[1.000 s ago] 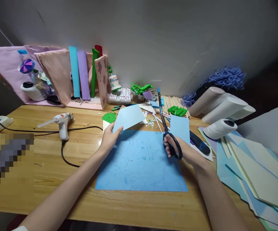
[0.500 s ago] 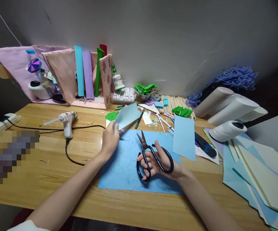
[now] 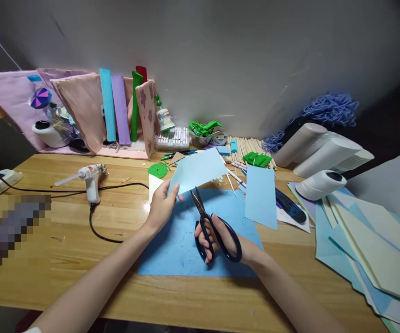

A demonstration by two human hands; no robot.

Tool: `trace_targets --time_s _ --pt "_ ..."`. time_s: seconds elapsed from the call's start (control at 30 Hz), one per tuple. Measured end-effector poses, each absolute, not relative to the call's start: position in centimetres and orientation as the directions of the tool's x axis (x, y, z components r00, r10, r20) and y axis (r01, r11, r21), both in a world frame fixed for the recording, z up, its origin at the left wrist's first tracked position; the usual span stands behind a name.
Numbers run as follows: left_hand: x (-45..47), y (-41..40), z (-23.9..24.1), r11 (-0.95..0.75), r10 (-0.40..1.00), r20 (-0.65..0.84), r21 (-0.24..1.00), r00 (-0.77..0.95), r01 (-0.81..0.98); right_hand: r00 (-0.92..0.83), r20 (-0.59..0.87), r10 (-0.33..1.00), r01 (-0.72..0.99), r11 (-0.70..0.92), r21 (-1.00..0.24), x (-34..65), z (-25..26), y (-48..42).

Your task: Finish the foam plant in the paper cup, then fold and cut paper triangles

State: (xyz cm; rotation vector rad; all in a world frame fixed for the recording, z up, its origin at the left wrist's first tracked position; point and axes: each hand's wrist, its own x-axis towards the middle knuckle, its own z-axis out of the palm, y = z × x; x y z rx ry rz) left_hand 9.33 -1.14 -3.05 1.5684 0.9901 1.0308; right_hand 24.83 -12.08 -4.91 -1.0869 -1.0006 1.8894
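Observation:
My left hand [image 3: 163, 206] pinches the lower corner of a light blue paper sheet [image 3: 200, 169] and holds it up above the desk. My right hand [image 3: 220, 241] has its fingers through the handles of black scissors [image 3: 210, 224], blades pointing up toward the sheet's lower edge, tip just short of it. Both hands hover over a blue cutting mat [image 3: 182, 240] lying on the wooden desk [image 3: 82, 249]. A second light blue paper piece [image 3: 261, 196] lies on the mat's right edge.
A white glue gun [image 3: 89, 178] with a black cord lies at left. Coloured paper rolls, a marker box [image 3: 174, 138], wooden sticks and green scraps line the back. White rolls [image 3: 319, 155] and a stack of pastel sheets [image 3: 369, 249] fill the right.
My right hand swung the scissors from standing at the mat's far right edge to the mat's middle, blades now toward the sheet. My left hand turned the sheet flatter and wider.

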Motion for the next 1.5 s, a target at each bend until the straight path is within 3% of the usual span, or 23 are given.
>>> trace_targets --time_s 0.33,1.13,1.5 --pt "9.7 -2.0 -3.1 -0.217 0.895 0.135 0.965 0.426 0.15 -0.319 -0.317 0.893 -0.154 -0.379 -0.912 24.6 -4.1 -12.0" --pt "9.8 -1.9 -3.3 -0.154 0.897 0.09 0.981 0.433 0.116 -0.264 -0.317 0.911 -0.129 -0.359 -0.925 24.2 -4.5 -11.8" --pt "9.7 -1.4 -3.8 -0.074 0.892 0.043 0.996 0.449 0.053 -0.138 -0.374 0.917 0.003 -0.377 -0.926 24.1 -5.5 -12.0"
